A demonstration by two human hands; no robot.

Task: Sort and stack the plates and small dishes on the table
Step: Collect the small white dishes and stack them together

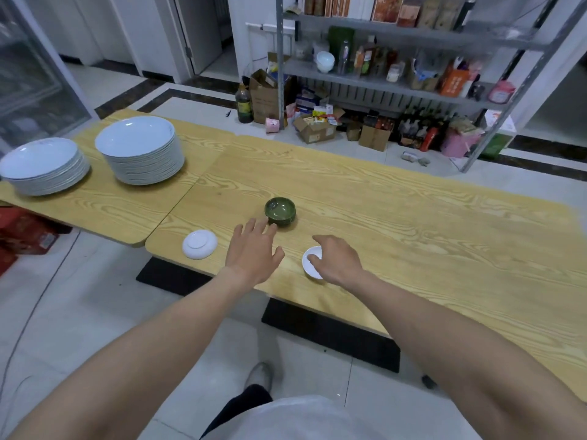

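The left hand (254, 254) is spread wide and holds nothing, its fingertips right by the green bowls (280, 211). The right hand (338, 260) curls over a white dish (310, 268) at the table (397, 201) edge, thumb inside. 2 plate stacks (141, 154) sit far left.

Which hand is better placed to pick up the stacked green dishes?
Left. The left hand is open, with its fingertips almost at the green dishes. The right hand is farther off, its thumb in the upright white dish.
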